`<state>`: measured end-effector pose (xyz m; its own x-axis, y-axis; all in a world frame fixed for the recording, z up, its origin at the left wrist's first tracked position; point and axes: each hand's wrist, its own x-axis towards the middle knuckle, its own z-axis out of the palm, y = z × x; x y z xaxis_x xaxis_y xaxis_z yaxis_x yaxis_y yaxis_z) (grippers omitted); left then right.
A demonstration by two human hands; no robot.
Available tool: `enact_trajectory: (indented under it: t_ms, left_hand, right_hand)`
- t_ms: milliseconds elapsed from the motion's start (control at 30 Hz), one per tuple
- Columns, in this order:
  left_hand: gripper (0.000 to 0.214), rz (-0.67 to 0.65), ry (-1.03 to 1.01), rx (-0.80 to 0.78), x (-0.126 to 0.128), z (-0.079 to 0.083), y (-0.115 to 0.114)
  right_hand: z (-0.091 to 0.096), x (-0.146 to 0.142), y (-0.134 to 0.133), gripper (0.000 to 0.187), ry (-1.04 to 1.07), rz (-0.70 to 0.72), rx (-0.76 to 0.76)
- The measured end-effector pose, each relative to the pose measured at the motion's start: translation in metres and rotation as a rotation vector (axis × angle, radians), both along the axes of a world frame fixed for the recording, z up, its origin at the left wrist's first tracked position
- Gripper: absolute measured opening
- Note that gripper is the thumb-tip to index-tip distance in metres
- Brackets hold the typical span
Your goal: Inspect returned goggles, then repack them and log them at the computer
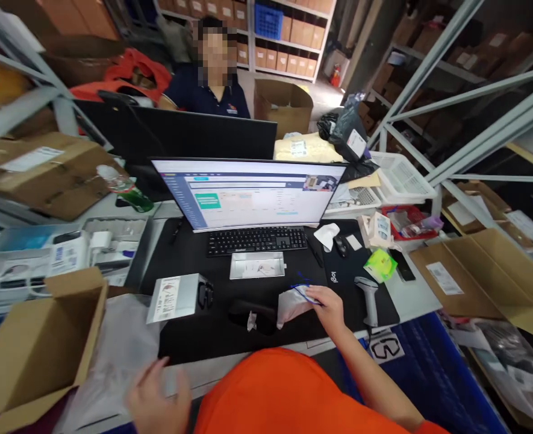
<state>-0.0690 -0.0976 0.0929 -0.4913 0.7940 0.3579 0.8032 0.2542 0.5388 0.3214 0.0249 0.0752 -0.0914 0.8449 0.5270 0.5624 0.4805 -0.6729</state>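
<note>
Pouch point(292, 306) in right hand point(328, 304)

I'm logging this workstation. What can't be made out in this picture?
In the head view:
Left hand: blurred, its wrist cut off by the bottom edge.
Grey pouch: any contents hidden by its sides.
Monitor: text too small.
Labelled silver box: fine print too small.

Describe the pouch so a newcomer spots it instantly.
Start at the lit monitor and come down past the black keyboard to the desk mat. The right hand holds the pale, soft pouch there. Blue cord at its mouth sets it apart from the shallow silver box by the keyboard.
</note>
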Motion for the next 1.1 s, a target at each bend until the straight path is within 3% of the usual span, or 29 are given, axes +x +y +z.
enact_trajectory:
  t_ms: [100,167,200,233,267,333,400,500,600,700,867,1033,1100]
  left_hand:
    - [0.028,-0.406,-0.109,0.076,0.05,0.02,-0.002]
    - [0.06,-0.616,-0.207,0.001,0.073,0.036,0.014]
    - [0.082,-0.658,-0.259,-0.065,0.081,0.043,0.024]
    - [0.094,-0.685,-0.306,-0.107,0.087,0.05,0.034]
    - [0.087,-0.713,-0.35,-0.145,0.091,0.055,0.043]
    - [0.064,-0.705,-0.434,-0.186,0.095,0.063,0.055]
    - [0.049,-0.607,-0.476,-0.165,0.095,0.064,0.058]
    - [0.053,-0.419,-0.455,-0.097,0.091,0.059,0.054]
    - [0.058,-0.359,-0.43,-0.083,0.089,0.052,0.051]
    - [0.06,-0.334,-0.426,-0.095,0.093,0.05,0.053]
    - [0.06,-0.443,-0.354,-0.094,0.095,0.055,0.053]
    - [0.076,-0.541,-0.072,0.237,0.078,0.077,0.045]
    - [0.07,-0.62,0.038,0.286,0.069,0.09,0.045]
  right_hand:
    - [0.028,-0.031,0.001,0.021,0.023,0.219,0.132]
    - [0.047,-0.058,0.0,0.024,0.002,0.369,0.189]
    - [0.056,-0.072,-0.001,0.027,-0.003,0.448,0.222]
    - [0.064,-0.084,-0.003,0.029,0.002,0.524,0.251]
    - [0.072,-0.094,-0.005,0.033,0.013,0.588,0.27]
    - [0.085,-0.105,-0.009,0.038,0.049,0.626,0.265]
    - [0.097,-0.106,-0.012,0.044,0.09,0.514,0.194]
    - [0.109,-0.093,-0.016,0.043,0.147,0.327,0.046]
    - [0.112,-0.083,-0.02,0.027,0.11,0.436,-0.071]
    - [0.106,-0.086,-0.024,0.026,-0.01,0.514,-0.062]
    - [0.1,-0.098,-0.025,0.014,-0.09,0.381,0.034]
    - [0.106,-0.095,-0.021,0.022,-0.102,0.372,-0.032]
    - [0.107,-0.093,-0.02,0.023,-0.117,0.407,-0.052]
